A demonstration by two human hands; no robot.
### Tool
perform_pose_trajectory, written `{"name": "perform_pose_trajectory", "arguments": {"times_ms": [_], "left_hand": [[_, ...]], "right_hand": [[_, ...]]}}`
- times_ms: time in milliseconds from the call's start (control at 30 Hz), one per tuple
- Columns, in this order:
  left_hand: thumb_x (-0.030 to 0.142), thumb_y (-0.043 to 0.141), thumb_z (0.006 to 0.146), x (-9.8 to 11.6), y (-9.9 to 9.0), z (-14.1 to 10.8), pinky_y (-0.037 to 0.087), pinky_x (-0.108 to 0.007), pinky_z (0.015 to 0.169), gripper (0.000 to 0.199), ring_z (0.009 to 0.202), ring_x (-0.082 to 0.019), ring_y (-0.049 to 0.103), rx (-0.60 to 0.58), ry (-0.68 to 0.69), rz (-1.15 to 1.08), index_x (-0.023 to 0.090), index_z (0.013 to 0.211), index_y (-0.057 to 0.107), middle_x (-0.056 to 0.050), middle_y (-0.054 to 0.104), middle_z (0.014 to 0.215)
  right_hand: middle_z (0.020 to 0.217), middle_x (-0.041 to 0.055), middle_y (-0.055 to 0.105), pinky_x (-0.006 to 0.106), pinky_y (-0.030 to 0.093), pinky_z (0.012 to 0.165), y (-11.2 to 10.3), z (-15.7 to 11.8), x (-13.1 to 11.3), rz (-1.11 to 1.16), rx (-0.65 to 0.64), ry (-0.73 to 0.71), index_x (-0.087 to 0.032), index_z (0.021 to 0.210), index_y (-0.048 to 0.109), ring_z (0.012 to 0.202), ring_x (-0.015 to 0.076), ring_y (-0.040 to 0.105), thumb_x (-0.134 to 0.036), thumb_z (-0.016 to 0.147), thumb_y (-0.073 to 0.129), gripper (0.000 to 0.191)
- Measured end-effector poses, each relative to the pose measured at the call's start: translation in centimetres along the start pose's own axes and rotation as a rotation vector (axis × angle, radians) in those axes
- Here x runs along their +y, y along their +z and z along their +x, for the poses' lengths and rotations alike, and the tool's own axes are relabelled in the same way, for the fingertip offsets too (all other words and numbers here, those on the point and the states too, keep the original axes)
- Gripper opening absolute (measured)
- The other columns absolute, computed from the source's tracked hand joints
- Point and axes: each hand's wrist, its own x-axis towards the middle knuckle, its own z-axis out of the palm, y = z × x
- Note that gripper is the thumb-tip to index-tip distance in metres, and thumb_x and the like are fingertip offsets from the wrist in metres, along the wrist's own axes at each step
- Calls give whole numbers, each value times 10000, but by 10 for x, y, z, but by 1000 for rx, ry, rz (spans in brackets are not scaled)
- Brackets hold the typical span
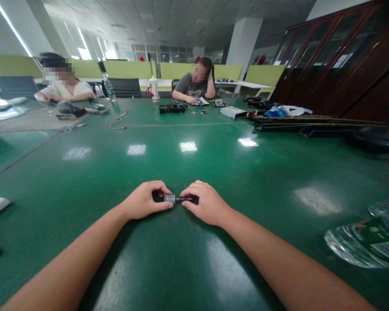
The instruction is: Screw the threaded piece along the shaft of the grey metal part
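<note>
Low over the green table, my two hands meet at a small grey cylinder [170,198] with a dark ridged shaft [183,199], which looks like a little motor lying sideways. My left hand [143,200] pinches the grey cylinder between thumb and fingers. At the other end, my right hand [205,202] closes its thumb and fingers around the ridged shaft. The fingertips partly cover both ends, so the exact kind of part is hard to make out.
Clear plastic bottles [369,242] lie at the right. Across the green table [188,166] are a black device [172,108], a silver box [232,112], a cord [118,119], a white cup [154,90] and long dark panels [298,124]. Two people sit at the far side.
</note>
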Motion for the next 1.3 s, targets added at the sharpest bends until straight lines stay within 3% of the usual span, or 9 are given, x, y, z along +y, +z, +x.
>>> {"name": "perform_pose_trajectory", "arguments": {"times_ms": [1300], "left_hand": [[404, 715, 793, 1, -1, -1, 469, -272, 713, 253, 764, -172, 616, 3, -12, 8, 171, 889, 690, -20, 675, 816]], "right_hand": [[880, 24, 704, 333, 438, 823, -15, -1, 14, -51, -17, 49, -212, 890, 733, 878, 177, 598, -161, 811, 709, 97]]}}
